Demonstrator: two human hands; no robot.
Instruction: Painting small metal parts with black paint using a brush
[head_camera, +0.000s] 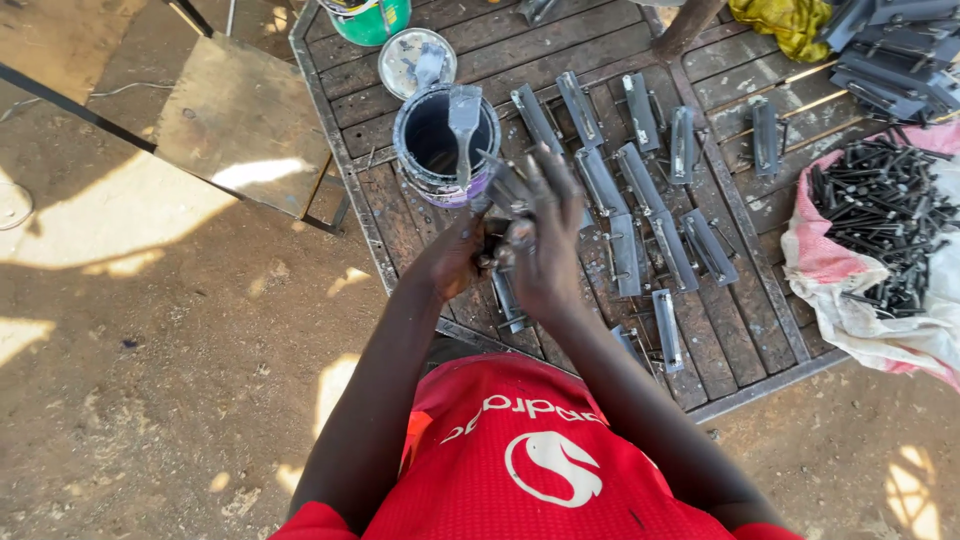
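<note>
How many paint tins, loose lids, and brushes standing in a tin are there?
Dark tin: 1
Green tin: 1
Loose lid: 1
Brush standing in the dark tin: 1
Total: 4

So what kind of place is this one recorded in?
Most likely an outdoor metalwork yard on bare dirt ground. Grey-painted metal brackets lie in rows on a metal-framed wooden panel, beside an open paint can and a heap of dark bolts on a sack.
</note>
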